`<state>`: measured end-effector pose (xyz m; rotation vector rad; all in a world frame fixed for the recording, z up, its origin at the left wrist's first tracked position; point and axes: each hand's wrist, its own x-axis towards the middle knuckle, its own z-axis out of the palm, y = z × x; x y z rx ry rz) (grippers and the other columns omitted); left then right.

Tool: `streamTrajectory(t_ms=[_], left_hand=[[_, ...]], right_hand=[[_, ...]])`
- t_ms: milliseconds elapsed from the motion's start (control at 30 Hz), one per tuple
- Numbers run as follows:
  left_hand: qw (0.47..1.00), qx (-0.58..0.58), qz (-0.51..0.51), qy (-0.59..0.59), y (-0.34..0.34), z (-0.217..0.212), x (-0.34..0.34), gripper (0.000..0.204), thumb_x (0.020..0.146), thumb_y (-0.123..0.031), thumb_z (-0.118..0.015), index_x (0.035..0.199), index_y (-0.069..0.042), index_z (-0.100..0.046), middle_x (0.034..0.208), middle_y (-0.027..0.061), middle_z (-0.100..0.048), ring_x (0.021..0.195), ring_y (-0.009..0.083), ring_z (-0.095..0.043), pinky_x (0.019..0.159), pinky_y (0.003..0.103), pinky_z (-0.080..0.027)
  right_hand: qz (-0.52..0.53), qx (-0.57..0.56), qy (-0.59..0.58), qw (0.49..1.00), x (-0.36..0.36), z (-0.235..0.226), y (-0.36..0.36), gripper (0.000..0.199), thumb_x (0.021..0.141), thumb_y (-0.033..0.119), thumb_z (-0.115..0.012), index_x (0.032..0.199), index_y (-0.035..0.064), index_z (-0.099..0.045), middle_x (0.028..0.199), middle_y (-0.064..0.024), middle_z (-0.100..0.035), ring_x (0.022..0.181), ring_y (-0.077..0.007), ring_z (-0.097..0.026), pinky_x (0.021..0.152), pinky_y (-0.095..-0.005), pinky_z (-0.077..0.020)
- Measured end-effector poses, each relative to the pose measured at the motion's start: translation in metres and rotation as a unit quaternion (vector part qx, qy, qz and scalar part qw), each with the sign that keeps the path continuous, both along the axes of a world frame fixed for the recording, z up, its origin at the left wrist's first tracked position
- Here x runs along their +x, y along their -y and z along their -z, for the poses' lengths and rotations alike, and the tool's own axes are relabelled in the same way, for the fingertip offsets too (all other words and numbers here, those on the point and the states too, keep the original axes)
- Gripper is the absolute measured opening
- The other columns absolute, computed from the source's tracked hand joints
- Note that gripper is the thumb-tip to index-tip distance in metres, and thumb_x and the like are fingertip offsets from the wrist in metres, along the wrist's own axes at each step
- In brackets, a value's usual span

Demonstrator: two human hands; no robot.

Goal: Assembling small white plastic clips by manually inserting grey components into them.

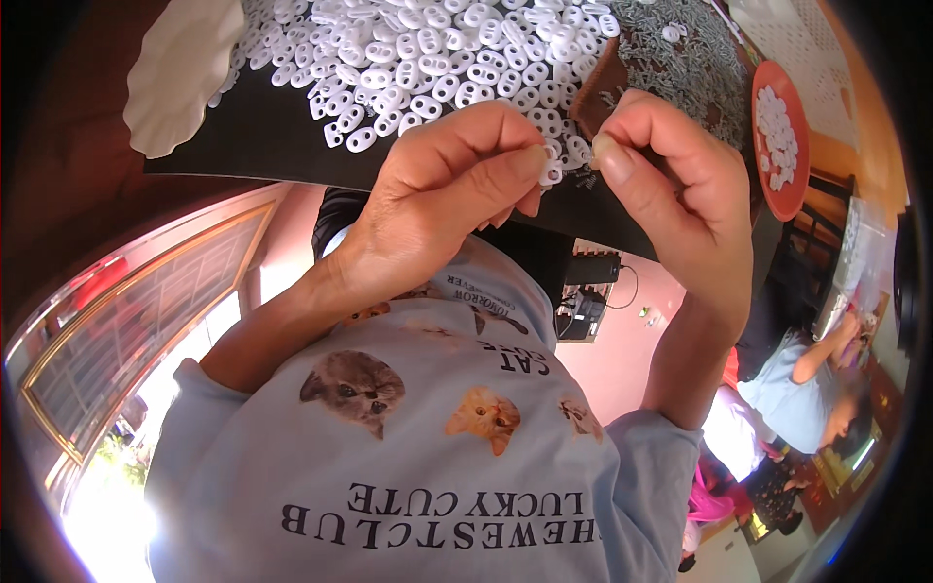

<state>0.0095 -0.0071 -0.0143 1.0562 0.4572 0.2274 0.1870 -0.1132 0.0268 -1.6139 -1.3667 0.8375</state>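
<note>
The left hand (442, 185) pinches a small white piece (550, 166) in front of the white pile (389, 76), the right hand's (680, 189) fingertips press together, on what I can't tell, and a slippery pinch could drop the piece among its twins.

Blown-out daylight at lower left, softer light indoors, bent edges within black corners.

Over a black desk (243, 151), the left hand (437, 189) pinches a white two-holed piece (552, 175) just beside the right hand (680, 185), whose thumb and forefinger meet, near heaped white pieces (418, 49), grey metal parts (685, 68) and a red dish (788, 204) holding more white pieces.
</note>
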Motion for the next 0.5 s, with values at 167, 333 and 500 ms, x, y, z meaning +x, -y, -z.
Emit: streamTrajectory(t_ms=[167,333,500], left_hand=[[1.000,-0.015,-0.003,0.021,0.002,0.003,-0.003,0.014,0.097,-0.017,-0.054,0.095,-0.004,-0.058,0.076,-0.0023,-0.056,0.067,0.0031,-0.043,0.059,0.018,-0.036],[1.000,0.001,0.017,0.014,0.000,0.000,-0.005,0.016,0.098,-0.018,-0.051,0.096,-0.003,-0.057,0.078,0.0004,-0.057,0.068,0.0051,-0.045,0.062,0.020,-0.037],[0.999,0.001,0.033,0.021,-0.002,0.001,-0.009,0.018,0.100,-0.018,-0.047,0.098,-0.002,-0.055,0.080,0.0036,-0.058,0.069,0.0071,-0.046,0.065,0.022,-0.038]], right_hand=[[-0.019,-0.016,-0.018,1.000,-0.005,-0.004,-0.004,0.009,0.088,0.000,-0.057,0.082,-0.0015,-0.050,0.073,0.0002,-0.045,0.065,-0.0061,-0.039,0.058,-0.0197,-0.0309],[-0.030,-0.012,-0.019,0.999,-0.008,0.000,-0.005,0.009,0.087,-0.001,-0.058,0.082,-0.0011,-0.050,0.072,0.0010,-0.044,0.064,-0.0052,-0.037,0.057,-0.0200,-0.0293],[-0.040,-0.017,-0.020,0.999,-0.015,-0.004,-0.010,0.009,0.086,-0.001,-0.057,0.081,-0.0010,-0.050,0.071,0.0012,-0.042,0.063,-0.0054,-0.036,0.056,-0.0201,-0.0293]])
